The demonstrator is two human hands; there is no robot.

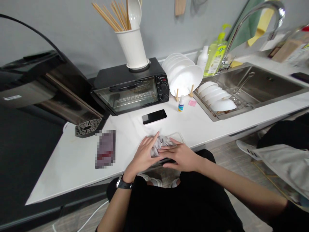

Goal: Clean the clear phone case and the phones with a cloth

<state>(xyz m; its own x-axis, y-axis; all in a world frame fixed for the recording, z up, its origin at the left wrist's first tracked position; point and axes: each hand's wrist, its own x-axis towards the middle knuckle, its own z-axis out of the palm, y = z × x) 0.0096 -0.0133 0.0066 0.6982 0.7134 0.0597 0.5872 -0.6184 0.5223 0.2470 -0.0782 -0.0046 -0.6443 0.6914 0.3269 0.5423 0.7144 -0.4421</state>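
Note:
A crumpled grey-white bundle (pixel 161 143), cloth or thin plastic, lies at the counter's front edge; which of the two I cannot tell. My left hand (pixel 145 154) rests along its left side with fingers stretched out. From the right, my right hand (pixel 180 156) lies over the bundle, its fingers extended and spread. The left thumb reaches toward the right fingers, and the two hands meet in front. Behind my right hand shows the rim of a clear, shallow tray or lid (pixel 179 135). My hands hide much of the bundle and whatever is beneath it.
A phone (pixel 154 117), a small white bottle (pixel 181 103) and a pink slip (pixel 192 102) lie beyond my hands. Behind stand a toaster oven (pixel 130 88) and racked plates (pixel 185 79). A sink (pixel 263 80) with bowls is right; a dark pixelated item (pixel 106 148) is left.

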